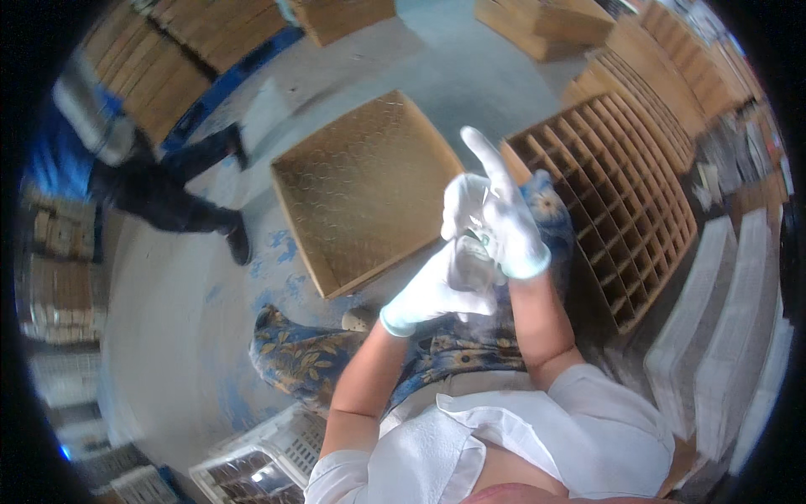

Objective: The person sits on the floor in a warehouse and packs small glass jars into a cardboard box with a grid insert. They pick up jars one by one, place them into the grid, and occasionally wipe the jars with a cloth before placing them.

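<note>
Both of my hands wear white gloves with pale green cuffs and meet above my lap. My left hand (434, 286) cups a clear, glass-like vessel (475, 249) from the left and below. Against the vessel's other side rests my right hand (500, 214), its index finger stretched out away from me. The gloves and glare hide much of the vessel, so its exact shape is unclear. Just beyond my hands, an open shallow cardboard box (378, 195) sits low in front of me; rows of round outlines show inside it.
A cardboard divider grid (614, 201) stands to the right, near stacked white trays (711, 334). A white plastic crate (271, 460) is at lower left. More cartons (548, 25) lie ahead. At left, a person (145, 176) strides across the floor beside a blue pallet (220, 94).
</note>
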Demonstrator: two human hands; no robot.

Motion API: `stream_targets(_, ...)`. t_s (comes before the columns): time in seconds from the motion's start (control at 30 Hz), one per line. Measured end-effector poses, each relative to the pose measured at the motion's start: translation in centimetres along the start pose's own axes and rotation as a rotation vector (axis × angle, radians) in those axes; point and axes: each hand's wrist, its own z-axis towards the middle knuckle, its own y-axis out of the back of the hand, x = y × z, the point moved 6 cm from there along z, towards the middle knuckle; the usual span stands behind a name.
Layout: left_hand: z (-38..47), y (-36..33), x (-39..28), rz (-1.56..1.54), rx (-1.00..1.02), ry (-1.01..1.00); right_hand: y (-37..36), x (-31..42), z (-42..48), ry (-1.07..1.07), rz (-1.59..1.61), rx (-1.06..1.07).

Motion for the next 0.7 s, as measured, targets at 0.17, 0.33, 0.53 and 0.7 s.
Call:
stream_targets(0.17,0.6,4.3,-1.8,0.370,-0.563,-0.396,8.0,-0.9,-3.3,-0.137,-0.094,-0.655)
stream_targets(0.33,2.6,5.7,-0.2,0.571,-0.602,-0.326,10.2,3.9,-5.7,0.009,-0.228,-0.678)
stream_targets(0.53,0.8,21.6,12.6,1.410,-0.732,0.201,22.2,15.0,-14.5,0.217,-0.980,-1.226)
stream_targets(0.7,3.3,24.3,17.2,1.558,-0.521,0.520,17.9,11.2,-10.2,-0.066,-1.791,-0.720)
